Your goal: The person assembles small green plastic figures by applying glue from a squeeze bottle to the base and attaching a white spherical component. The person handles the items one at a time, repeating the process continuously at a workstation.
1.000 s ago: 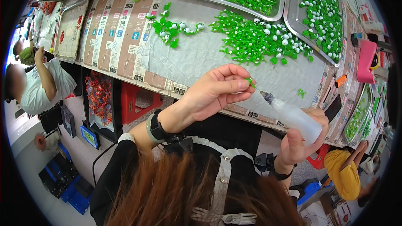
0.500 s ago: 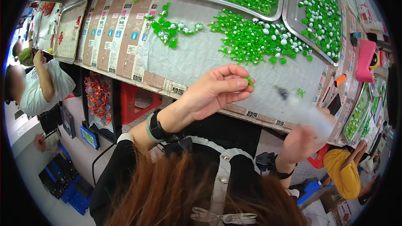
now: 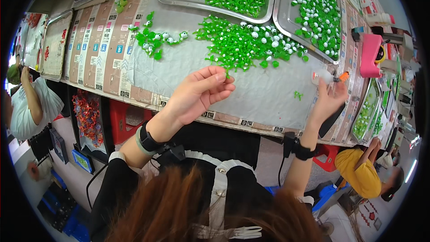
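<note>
My left hand (image 3: 199, 93) pinches a small green plastic piece (image 3: 227, 75) between thumb and forefinger, the other fingers loosely curled. To the right, my right hand (image 3: 329, 102) has its fingers apart over the table. Just beyond its fingertips is a blurred, translucent bottle (image 3: 323, 76) with a dark tip; whether the thumb still touches it is unclear. A lone green piece (image 3: 298, 95) lies between my hands. Ahead spreads a heap of green pieces (image 3: 233, 45), with white eyeball-like balls (image 3: 275, 43) among them at its right side.
Two metal trays, one at the far middle (image 3: 179, 1) and one at the far right (image 3: 309, 39), hold green pieces. A smaller green cluster (image 3: 152, 40) lies left. An orange object (image 3: 343, 76) and a pink tape dispenser (image 3: 371, 56) stand right. Other people sit on both sides.
My right hand has moved away from me toward the orange object, its fingers spreading from the bottle they held. My left hand keeps its pinch on the green piece. The whole view has shifted.
</note>
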Demonstrator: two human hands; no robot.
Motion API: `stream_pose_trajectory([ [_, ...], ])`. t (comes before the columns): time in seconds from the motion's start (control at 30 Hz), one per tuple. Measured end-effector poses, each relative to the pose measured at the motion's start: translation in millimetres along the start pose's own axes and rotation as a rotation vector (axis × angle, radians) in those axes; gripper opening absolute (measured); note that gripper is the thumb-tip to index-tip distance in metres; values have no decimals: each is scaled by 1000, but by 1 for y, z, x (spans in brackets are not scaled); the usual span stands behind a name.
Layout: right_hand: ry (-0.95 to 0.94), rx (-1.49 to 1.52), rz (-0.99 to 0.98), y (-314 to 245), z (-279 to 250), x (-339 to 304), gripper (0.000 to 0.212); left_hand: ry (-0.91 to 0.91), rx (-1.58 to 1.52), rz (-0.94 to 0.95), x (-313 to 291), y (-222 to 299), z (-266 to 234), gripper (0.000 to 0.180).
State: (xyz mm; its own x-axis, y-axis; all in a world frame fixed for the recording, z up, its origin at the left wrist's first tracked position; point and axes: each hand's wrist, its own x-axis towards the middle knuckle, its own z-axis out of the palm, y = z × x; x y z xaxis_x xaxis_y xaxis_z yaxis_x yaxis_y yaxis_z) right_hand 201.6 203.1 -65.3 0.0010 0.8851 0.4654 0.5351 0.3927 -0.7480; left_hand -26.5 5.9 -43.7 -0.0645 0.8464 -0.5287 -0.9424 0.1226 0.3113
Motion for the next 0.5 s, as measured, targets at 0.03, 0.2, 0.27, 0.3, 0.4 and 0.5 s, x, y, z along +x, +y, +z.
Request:
stream_pose_trajectory([
  [0.03, -30, 32, -14, -8, -3, -3, 39, 12, 14, -5, 0, 0, 0, 10],
  [0.2, -635, -25, -87, -81, 14, -20, 12, -8, 103, -39, 5, -4, 5, 11],
  [0.27, -822, -111, -170, -84, 30, -18, 14, -21, 101, -45, 3, -4, 10, 11],
  [0.3, -859, -164, -218, -80, 37, -19, 16, -21, 119, -42, 2, -4, 11, 11],
  [0.4, -905, -356, -250, -69, 45, -20, 17, -2, 184, -12, -4, -3, 13, 12],
  [0.5, -931, -50, 112, -69, 38, -22, 15, 23, 279, 49, -8, -3, 14, 12],
])
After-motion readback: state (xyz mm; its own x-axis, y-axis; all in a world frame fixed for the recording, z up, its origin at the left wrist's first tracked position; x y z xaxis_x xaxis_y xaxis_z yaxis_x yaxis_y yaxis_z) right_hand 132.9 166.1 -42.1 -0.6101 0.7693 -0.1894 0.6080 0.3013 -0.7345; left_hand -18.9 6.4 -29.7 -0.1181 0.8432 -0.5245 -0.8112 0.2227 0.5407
